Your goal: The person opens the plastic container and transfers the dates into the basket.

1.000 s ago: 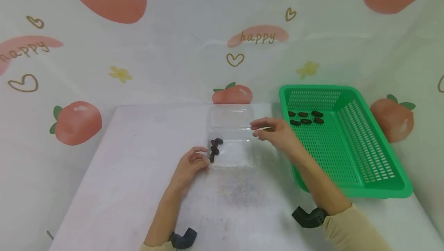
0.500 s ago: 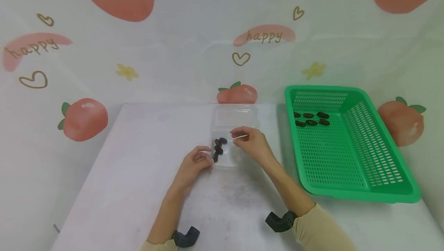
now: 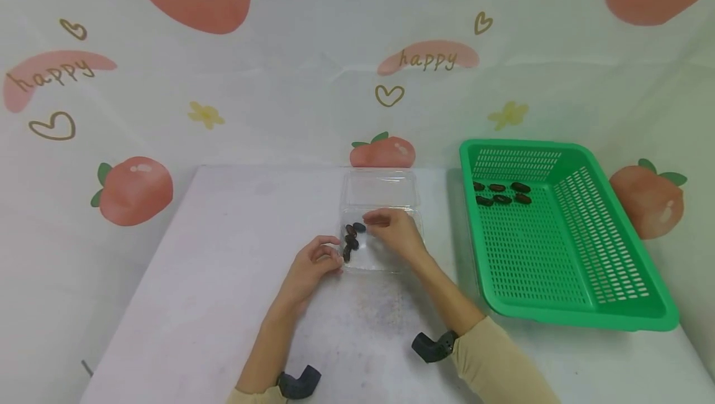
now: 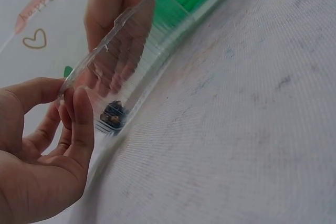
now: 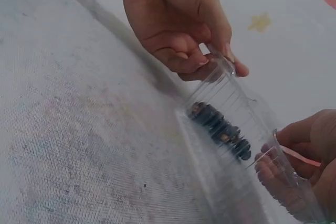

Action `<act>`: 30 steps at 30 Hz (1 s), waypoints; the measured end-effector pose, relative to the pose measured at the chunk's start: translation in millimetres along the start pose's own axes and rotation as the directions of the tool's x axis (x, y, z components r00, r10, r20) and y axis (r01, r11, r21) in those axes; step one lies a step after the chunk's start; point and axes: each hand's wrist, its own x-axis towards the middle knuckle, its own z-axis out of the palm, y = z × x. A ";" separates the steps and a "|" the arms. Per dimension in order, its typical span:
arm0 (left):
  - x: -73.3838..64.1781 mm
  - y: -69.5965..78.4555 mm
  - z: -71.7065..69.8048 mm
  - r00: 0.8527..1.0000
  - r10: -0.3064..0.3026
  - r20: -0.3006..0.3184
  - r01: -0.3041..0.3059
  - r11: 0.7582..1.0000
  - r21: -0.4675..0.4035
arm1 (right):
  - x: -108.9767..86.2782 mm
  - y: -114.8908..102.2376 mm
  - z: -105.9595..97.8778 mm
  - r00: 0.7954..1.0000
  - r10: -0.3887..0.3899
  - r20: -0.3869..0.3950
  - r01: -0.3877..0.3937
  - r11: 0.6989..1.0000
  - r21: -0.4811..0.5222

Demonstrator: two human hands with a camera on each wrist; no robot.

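Observation:
My left hand (image 3: 309, 265) pinches the near left edge of a clear plastic clamshell box (image 3: 385, 258), thumb and fingers on its rim in the left wrist view. The box lies flat with its lid (image 3: 381, 190) tipped back behind it. Along its left side sit several dark, oval, date-like fruits (image 3: 352, 241). Over the box's inside, just right of the farthest fruit, is my right hand (image 3: 395, 230), its fingers pointing left and down. Clear plastic partly covers those fingers (image 5: 270, 171) in the right wrist view; whether they hold anything cannot be made out.
A green perforated basket (image 3: 564, 249) stands on the right of the white table (image 3: 223, 305). Several more dark fruits (image 3: 501, 199) lie in two rows at its far left. A printed cloth wall (image 3: 301, 69) rises behind the table.
My right hand has moved left from beside the box's right edge to above its inside, close to the fruits. The left hand stays on the box edge. The camera view has turned slightly left.

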 end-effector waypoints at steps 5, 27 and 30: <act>0.8 -0.8 0.2 1.000 0.002 0.005 -0.002 1.000 -0.005 | 2.5 3.4 6.2 1.000 0.004 -0.013 -0.004 1.000 -0.029; 4.2 -2.0 -1.5 0.999 0.013 0.041 -0.012 1.000 -0.024 | 6.2 -4.1 19.0 0.997 0.052 0.058 -0.043 0.987 -0.156; 4.4 -1.8 -1.2 0.999 0.008 0.032 -0.007 1.000 -0.018 | 7.5 -4.0 20.1 0.997 0.042 0.066 -0.029 0.984 -0.177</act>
